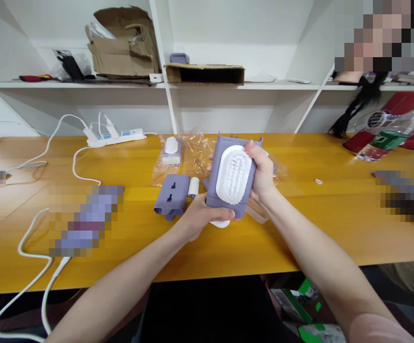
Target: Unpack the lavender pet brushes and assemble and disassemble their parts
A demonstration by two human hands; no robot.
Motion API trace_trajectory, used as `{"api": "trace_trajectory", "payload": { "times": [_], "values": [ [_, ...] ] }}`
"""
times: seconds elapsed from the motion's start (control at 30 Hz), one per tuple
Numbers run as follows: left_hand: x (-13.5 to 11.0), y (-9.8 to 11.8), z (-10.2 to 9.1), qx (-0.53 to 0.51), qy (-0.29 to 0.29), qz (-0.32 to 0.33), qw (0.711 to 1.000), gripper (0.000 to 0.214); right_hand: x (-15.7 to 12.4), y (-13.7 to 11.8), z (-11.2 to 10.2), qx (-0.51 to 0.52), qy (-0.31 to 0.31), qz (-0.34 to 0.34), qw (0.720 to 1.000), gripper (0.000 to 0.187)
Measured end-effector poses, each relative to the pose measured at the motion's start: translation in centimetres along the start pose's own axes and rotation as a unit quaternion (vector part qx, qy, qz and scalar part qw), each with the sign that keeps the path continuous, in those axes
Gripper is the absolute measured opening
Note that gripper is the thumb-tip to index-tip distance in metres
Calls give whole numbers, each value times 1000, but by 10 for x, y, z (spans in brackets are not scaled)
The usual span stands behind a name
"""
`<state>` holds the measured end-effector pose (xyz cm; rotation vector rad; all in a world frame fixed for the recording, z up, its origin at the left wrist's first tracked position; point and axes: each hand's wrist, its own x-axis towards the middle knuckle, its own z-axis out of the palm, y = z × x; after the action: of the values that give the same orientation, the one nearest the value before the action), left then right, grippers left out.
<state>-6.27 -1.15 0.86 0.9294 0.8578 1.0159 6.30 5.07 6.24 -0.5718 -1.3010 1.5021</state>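
Note:
Both hands hold a lavender plastic housing above the table, with a white oval bristle brush on its face. My left hand grips the lower end from below, and a white curved piece shows under the housing. My right hand is shut around its upper right side. Just left of them, a lavender slotted plastic part and a small white cylinder lie on the table. Behind these is a clear plastic bag holding a white part.
The orange-yellow wooden table has a white power strip with plugged-in white cables at the back left. Two blurred objects lie at the left and right. White shelves behind hold cardboard and clutter. A clear bottle stands back right.

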Motion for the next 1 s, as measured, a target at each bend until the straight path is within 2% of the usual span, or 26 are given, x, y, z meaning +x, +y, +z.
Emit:
{"api": "trace_trajectory", "payload": {
  "times": [0.27, 0.4, 0.53, 0.73, 0.9, 1.0],
  "values": [
    [2, -4, -3, 28, 82, 47, 995, 33, -1, 2, 4, 29, 22, -29, 999, 65],
    [3, -7, -5, 63, 70, 79, 992, 31, -3, -1, 4, 20, 4, -32, 999, 61],
    [0, -5, -3, 86, 53, 81, 992, 34, -1, -3, 1, 7, -20, -4, 1000, 69],
    [-6, 1, 4, 109, 81, 106, 985, 31, -3, -5, 1, 4, -24, 9, 1000, 79],
    [-2, -5, 0, 95, 86, 128, 984, 31, -2, -2, -1, -2, -19, 11, 1000, 82],
    [3, -9, -4, 42, 81, 117, 989, 33, 4, 3, -5, 3, -20, 13, 1000, 79]
  ]
}}
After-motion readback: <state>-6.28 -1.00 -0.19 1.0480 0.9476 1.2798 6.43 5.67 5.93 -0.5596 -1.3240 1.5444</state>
